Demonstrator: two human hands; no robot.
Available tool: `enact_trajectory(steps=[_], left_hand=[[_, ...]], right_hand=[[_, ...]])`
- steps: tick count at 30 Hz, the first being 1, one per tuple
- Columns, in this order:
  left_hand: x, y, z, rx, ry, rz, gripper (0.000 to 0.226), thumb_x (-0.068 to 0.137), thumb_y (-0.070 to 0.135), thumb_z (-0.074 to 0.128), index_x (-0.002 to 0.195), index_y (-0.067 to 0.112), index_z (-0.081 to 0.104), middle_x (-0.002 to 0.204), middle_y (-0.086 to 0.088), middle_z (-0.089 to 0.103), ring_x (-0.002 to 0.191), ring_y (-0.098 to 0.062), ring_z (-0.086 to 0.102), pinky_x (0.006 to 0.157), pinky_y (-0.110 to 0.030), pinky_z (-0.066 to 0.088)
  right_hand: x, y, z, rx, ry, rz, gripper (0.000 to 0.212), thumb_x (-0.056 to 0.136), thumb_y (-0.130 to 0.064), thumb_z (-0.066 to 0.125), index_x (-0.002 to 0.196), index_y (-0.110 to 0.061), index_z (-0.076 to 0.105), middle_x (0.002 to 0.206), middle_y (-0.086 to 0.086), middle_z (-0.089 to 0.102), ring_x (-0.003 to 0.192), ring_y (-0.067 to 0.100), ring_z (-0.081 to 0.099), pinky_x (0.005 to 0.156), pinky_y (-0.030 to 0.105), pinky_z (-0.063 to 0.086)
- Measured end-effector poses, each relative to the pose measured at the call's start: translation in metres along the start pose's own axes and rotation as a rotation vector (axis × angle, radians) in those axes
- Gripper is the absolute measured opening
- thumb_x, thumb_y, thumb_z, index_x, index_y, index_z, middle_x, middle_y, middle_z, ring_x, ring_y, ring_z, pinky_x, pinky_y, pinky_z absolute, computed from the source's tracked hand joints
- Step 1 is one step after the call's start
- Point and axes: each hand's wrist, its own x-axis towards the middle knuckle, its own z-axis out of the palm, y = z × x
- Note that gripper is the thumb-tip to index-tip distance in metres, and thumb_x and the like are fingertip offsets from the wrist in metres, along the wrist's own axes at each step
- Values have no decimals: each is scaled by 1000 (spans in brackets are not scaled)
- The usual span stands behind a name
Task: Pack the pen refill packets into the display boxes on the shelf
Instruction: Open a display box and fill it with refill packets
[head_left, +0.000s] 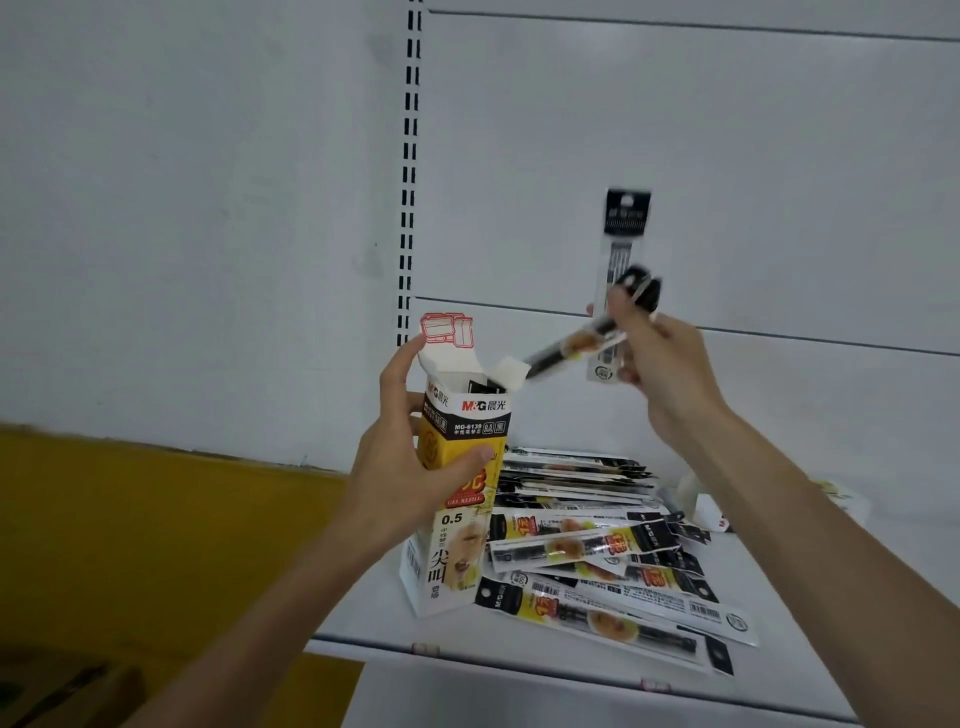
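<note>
My left hand (410, 467) grips a tall yellow, black and white display box (460, 519) that stands on the white shelf (810, 603), its top flaps open. My right hand (665, 364) holds two pen refill packets above and right of the box. One packet (623, 244) points straight up. The other packet (566, 348) slants down to the left, its tip at the box's open mouth. A pile of several more refill packets (597, 545) lies on the shelf just right of the box.
A slotted shelf upright (410, 156) runs up the white back panel. A small white object (701, 499) sits behind the pile at the right. Yellow cardboard (156, 519) fills the left, below shelf level. The shelf's front edge (519, 665) carries price-tag holders.
</note>
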Motion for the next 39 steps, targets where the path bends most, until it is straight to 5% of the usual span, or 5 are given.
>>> enact_trajectory(steps=[15,23,29,34,39], left_hand=[[0,-2,-2,26,5,-20,98,68,26,77,126,58,4,95,30,45,81,10,54,71,-21,48],[-4,-11,1,49,62,4,83,66,32,78,116,49,14,104,16,52,89,3,55,64,-9,46],[-3,-15,5,68,118,48,65,66,33,77,103,41,24,103,14,55,87,4,57,59,-7,47],[1,-12,9,65,142,70,68,66,29,79,106,38,25,103,18,50,87,3,56,65,-18,49],[1,-11,14,35,192,106,66,65,32,78,101,53,27,102,24,47,87,6,54,65,-18,49]], right_hand=[[-17,-73,49,-160,-221,-572,14,77,-18,74,70,-20,63,61,-4,59,48,4,47,46,17,38],[-30,-24,68,-409,-344,-331,17,72,-37,74,77,-23,68,74,0,69,61,6,55,60,29,49],[-28,-1,48,-311,-323,-273,32,75,-42,69,103,-27,63,85,-15,67,81,-4,60,67,2,42],[-28,8,25,-240,-236,-348,3,84,-28,65,85,-25,66,81,-11,68,72,0,59,67,12,45],[-48,54,-15,-784,-774,29,22,71,-38,76,78,-19,67,68,-8,67,64,7,61,65,28,50]])
